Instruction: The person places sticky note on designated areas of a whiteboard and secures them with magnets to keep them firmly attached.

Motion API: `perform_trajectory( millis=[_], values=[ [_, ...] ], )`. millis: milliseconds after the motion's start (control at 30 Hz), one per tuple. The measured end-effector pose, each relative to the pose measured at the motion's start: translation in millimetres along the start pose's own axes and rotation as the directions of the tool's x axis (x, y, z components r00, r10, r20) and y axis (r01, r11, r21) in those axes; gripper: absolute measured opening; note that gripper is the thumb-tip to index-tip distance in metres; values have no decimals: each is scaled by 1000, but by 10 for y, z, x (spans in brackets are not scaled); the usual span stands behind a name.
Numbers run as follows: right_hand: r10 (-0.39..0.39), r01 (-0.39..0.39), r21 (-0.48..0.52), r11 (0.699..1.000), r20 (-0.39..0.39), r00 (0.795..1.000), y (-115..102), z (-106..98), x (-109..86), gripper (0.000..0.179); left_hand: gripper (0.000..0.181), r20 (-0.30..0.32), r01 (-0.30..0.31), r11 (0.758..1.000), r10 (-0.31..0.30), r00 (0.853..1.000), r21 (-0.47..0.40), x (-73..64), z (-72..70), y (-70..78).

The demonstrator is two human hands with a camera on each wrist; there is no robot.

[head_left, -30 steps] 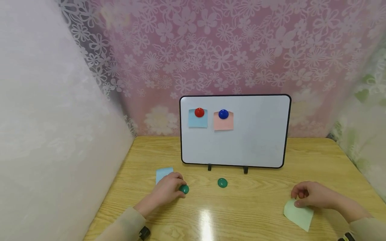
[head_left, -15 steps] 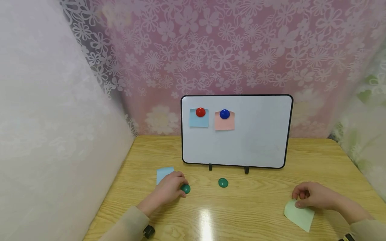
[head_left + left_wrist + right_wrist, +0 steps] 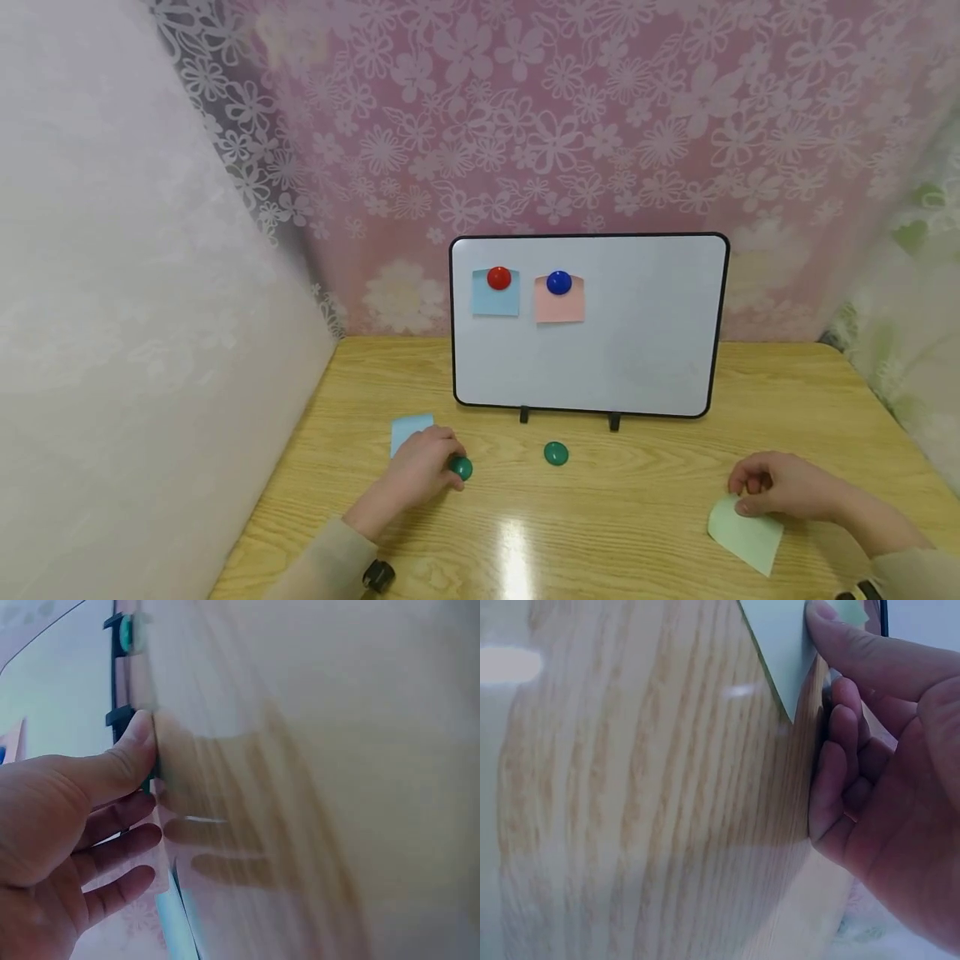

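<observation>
Left hand (image 3: 422,461) pinches green magnet (image 3: 463,469), nearer left edge of worktop (image 3: 615,517); likely hard, slick, best taken by its rim. Right hand (image 3: 787,487) pinches pale green note (image 3: 748,536) toward right edge; looks light, floppy, upper edge suits gripping.

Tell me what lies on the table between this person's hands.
The head view shows one loose green disc, nearer the left hand, which holds another disc. Beyond, the table is bare up to the green paper in the right hand.
</observation>
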State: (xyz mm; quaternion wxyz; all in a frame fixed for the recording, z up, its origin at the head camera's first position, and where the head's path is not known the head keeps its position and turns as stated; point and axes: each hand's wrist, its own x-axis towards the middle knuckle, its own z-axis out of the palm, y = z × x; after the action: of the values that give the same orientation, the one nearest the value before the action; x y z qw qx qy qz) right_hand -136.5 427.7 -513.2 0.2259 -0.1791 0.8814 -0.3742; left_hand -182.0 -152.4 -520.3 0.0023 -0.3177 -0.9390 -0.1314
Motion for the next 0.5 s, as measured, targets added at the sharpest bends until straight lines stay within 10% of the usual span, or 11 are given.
perform_trajectory(
  millis=[500],
  values=[
    [-125,124,-29,992,-33,992,108,-46,-20,6,36,32,52,985,-48,998,-163,23,13,-106]
  ],
)
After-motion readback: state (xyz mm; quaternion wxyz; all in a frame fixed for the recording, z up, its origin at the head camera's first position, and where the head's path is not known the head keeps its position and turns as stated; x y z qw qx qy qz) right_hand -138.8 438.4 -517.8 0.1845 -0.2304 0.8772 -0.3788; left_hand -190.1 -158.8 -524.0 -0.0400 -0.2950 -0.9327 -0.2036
